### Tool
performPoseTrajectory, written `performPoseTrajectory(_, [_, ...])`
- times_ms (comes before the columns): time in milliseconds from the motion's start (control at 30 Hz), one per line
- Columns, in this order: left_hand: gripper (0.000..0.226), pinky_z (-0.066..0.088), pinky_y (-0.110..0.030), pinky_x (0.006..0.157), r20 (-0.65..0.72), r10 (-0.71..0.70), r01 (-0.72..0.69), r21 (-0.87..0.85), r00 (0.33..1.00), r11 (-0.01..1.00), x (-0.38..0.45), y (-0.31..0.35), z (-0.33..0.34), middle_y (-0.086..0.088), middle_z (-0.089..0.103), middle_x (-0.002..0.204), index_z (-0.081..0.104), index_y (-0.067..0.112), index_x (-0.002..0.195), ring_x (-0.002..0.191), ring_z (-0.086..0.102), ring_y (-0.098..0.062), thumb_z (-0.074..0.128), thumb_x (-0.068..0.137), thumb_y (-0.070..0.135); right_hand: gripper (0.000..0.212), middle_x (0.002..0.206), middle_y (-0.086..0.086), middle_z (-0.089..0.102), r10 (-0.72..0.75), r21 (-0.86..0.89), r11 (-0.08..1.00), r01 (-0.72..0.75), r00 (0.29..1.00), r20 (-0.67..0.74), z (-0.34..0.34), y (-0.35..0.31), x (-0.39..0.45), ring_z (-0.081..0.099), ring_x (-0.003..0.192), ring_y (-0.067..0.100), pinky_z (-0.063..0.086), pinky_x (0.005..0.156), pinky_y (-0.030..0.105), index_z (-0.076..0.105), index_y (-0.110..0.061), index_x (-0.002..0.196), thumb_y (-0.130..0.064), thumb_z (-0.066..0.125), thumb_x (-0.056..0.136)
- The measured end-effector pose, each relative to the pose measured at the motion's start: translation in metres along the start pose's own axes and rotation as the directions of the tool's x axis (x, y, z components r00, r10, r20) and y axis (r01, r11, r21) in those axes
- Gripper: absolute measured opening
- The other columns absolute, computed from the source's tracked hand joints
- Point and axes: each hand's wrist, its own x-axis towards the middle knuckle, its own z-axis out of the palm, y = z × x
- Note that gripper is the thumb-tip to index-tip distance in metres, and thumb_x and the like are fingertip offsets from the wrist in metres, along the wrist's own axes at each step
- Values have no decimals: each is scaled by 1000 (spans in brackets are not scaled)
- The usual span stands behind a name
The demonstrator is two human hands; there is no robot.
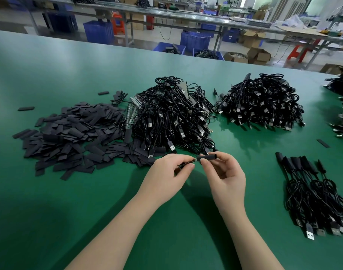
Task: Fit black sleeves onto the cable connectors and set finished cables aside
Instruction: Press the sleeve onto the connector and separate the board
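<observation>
Left hand point(166, 172) pinches connector point(188, 163); right hand point(228, 175) pinches sleeve point(207, 157); mat point(69, 211) beneath.

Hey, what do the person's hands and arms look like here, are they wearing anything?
Both the left hand and right hand are bare: no gloves, rings, watch or wristband visible. The forearms are uncovered down to the frame's bottom edge, with no sleeves in view. Fingernails look short and unpainted.

green worktable point(69, 71); long benches point(166, 11), blue crates point(97, 32), cardboard boxes point(258, 55) behind.
</observation>
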Motion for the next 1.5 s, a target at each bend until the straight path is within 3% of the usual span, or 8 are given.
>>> performPoseTrajectory(200, [22,45,-7,83,2,3,-3,-8,1000,1000,-1,1,-1,23,63,103,70,33,113,98,58,8,63,92,33,19,88,-4,75,12,2,1000,-12,1000,-27,0,0,0,71,82,8,52,74,15,67,-18,89,-1,73,85])
performPoseTrajectory(333, [23,47,-13,82,-4,20,-20,-4,1000,1000,-1,1,-2,20,65,102,70,34,113,95,59,5,64,91,33,18,90,-3,76,10,8,1000,-10,1000,-15,0,1,0,72,86,10,53,75,16,67,-19,90,-2,72,85])
performPoseTrajectory(467, [23,48,-19,81,-12,41,-41,-13,999,999,-1,2,-2,19,66,99,70,35,113,94,61,0,65,90,32,23,91,4,76,79,52,995,-81,996,33,-3,3,3,72,89,16,58,80,26,70,-28,88,-5,71,88])
performPoseTrajectory(600, [23,48,-21,79,-22,56,-56,-13,998,998,-1,1,-2,18,67,98,70,37,112,92,62,-5,65,90,31,26,82,4,75,117,77,989,-125,988,105,-4,3,4,70,79,13,57,78,25,71,-32,88,-6,71,88])
performPoseTrajectory(867, [35,43,-4,81,-29,2,-5,-90,1000,996,-1,3,-2,23,70,96,66,39,120,92,63,10,71,86,34,12,77,3,73,158,101,980,-173,978,137,-7,2,6,69,78,13,58,81,27,73,-31,88,-25,75,77])
performPoseTrajectory(1067, [35,42,-2,81,-27,-3,1,-94,1000,996,-1,6,-4,27,70,94,62,46,117,93,62,12,71,83,43,14,74,-1,72,172,104,975,-198,962,212,-4,3,3,67,76,10,55,76,21,72,-28,92,-20,73,80])
performPoseTrajectory(1267, [23,52,-17,75,-24,-2,0,-67,1000,998,-1,7,-5,28,69,88,72,40,96,85,66,5,69,77,53,19,71,-2,70,180,130,971,-203,969,170,-4,5,2,67,70,9,54,72,18,73,-26,91,-7,73,87])
performPoseTrajectory(1500, [23,51,-18,82,-10,11,-12,-15,1000,1000,0,3,-4,22,70,99,70,41,109,95,62,6,68,87,34,15,78,3,75,262,160,945,-285,954,146,-4,5,4,73,77,14,54,67,18,72,-20,94,-6,72,87])
